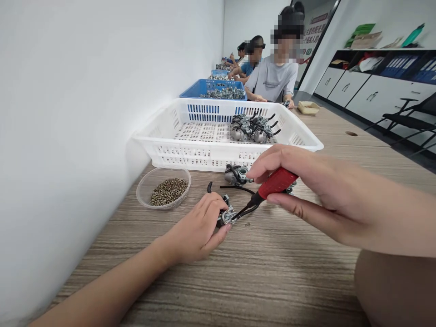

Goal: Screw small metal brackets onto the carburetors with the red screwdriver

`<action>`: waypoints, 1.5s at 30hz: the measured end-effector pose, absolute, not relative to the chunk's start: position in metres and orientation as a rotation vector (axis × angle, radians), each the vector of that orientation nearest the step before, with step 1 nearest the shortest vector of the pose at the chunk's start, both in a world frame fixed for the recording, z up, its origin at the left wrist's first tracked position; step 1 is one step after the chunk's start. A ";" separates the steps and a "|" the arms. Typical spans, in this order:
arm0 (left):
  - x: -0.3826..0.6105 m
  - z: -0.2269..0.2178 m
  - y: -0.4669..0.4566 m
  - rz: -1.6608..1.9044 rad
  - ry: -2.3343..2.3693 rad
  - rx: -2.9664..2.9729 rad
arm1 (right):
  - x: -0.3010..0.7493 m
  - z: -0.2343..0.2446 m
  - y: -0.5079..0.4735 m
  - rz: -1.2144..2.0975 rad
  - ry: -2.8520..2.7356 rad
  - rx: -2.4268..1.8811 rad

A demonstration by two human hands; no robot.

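Observation:
My left hand (197, 231) is closed around a small metal carburetor (226, 215) with a black hose, pressing it onto the wooden table (272, 272). My right hand (306, 190) grips a red-handled screwdriver (275, 182) whose dark shaft slants down left, its tip touching the carburetor. A tiny loose screw (248, 223) lies on the table just right of the part. Another carburetor (236, 174) with a black hose sits behind, near the white basket.
A clear plastic bowl of small screws (168, 190) stands left by the wall. A white perforated basket (190, 150) holds several carburetors (252, 128). Behind it is a blue basket (194, 89) of parts. Other people sit further along the table. Cabinets and chairs stand at right.

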State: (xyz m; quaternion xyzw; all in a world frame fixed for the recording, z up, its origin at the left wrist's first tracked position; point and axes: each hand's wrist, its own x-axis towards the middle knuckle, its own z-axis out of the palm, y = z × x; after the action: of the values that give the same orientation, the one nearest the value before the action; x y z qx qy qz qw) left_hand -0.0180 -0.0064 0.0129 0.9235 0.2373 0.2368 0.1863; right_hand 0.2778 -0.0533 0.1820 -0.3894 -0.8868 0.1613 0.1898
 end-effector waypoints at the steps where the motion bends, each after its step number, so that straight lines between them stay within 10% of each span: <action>1: -0.018 0.013 -0.006 0.668 0.669 2.601 | 0.277 0.182 -0.051 0.437 -2.485 -1.073; 12: -0.017 0.014 -0.008 0.627 0.664 2.621 | 0.256 0.171 -0.029 -0.006 -2.412 -0.938; 23: -0.022 0.019 -0.004 0.600 0.539 2.515 | 0.269 0.175 -0.048 0.461 -2.523 -0.963; 38: -0.021 0.018 -0.006 0.578 0.593 2.581 | 0.239 0.157 -0.033 -0.176 -2.387 -1.035; 45: -0.016 0.022 -0.007 0.621 0.583 2.579 | 0.245 0.168 -0.037 0.332 -2.456 -0.830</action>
State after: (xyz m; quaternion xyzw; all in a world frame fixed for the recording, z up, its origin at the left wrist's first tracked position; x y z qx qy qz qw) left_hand -0.0161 -0.0075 0.0215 0.9281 0.2097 0.2236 0.2113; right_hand 0.2446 -0.0370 0.1677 -0.3065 -0.9071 0.1227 0.2611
